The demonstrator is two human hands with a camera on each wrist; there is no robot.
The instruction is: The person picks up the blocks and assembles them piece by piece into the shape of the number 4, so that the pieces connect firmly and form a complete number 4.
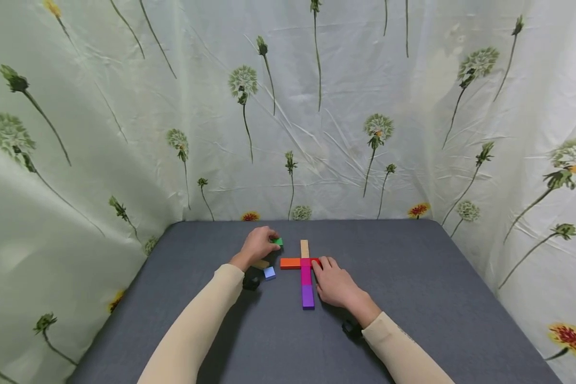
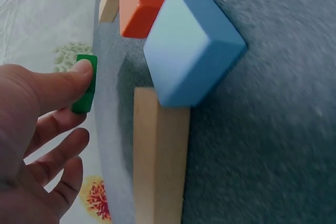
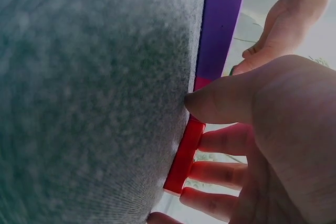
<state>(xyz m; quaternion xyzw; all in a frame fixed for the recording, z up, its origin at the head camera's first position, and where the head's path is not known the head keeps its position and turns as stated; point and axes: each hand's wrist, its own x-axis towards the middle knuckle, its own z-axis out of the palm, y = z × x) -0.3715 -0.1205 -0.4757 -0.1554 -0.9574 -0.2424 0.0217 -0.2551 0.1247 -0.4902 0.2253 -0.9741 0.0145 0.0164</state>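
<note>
My left hand (image 1: 259,244) pinches a small green block (image 2: 84,103) between thumb and index finger, at the table's far side. The other fingers of that hand are bent loosely below. My right hand (image 1: 337,285) holds a red block (image 3: 185,156), with the fingertips along one side and the thumb by its inner end. That red block forms the right arm of a flat cross of blocks. An orange block (image 1: 290,263) makes the left arm, a plain wooden block (image 1: 304,248) the top. Magenta blocks (image 1: 305,273) and a purple block (image 1: 308,297) run down toward me.
A light blue block (image 1: 269,273) and a loose wooden block (image 1: 261,264) lie left of the cross, close to my left wrist. The dark grey table (image 1: 389,245) ends at a flower-printed curtain (image 1: 326,133), which also hangs along both sides.
</note>
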